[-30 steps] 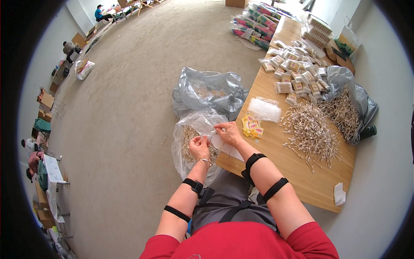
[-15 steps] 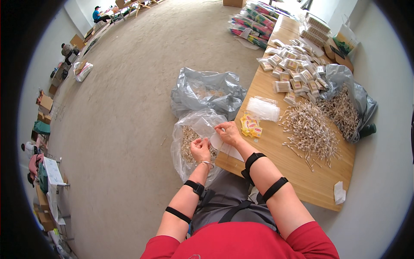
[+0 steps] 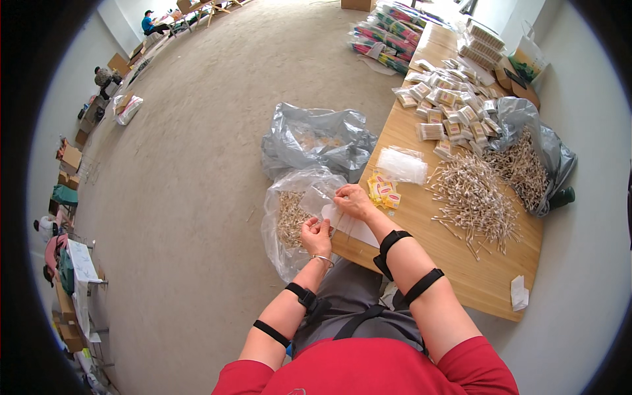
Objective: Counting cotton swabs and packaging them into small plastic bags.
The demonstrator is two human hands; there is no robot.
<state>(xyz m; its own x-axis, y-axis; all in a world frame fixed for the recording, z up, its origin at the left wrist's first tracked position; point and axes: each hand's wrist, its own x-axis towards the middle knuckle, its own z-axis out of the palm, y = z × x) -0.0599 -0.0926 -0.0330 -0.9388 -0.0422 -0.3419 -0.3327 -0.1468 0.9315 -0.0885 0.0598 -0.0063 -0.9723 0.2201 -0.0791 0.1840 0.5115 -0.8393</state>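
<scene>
Both hands pinch a small clear flat plastic bag (image 3: 337, 209), glossy and see-through: left hand (image 3: 316, 236) at its lower edge, right hand (image 3: 354, 200) at its top, over the wooden surface (image 3: 461, 263) edge.

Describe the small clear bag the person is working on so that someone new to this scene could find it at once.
Start at the long wooden table and go to its near left corner. There the left hand and right hand pinch a small clear bag between them, above the edge. Unlike the stack of clear bags lying flat on the table and the big floor sack of sticks, it is held up.
</scene>
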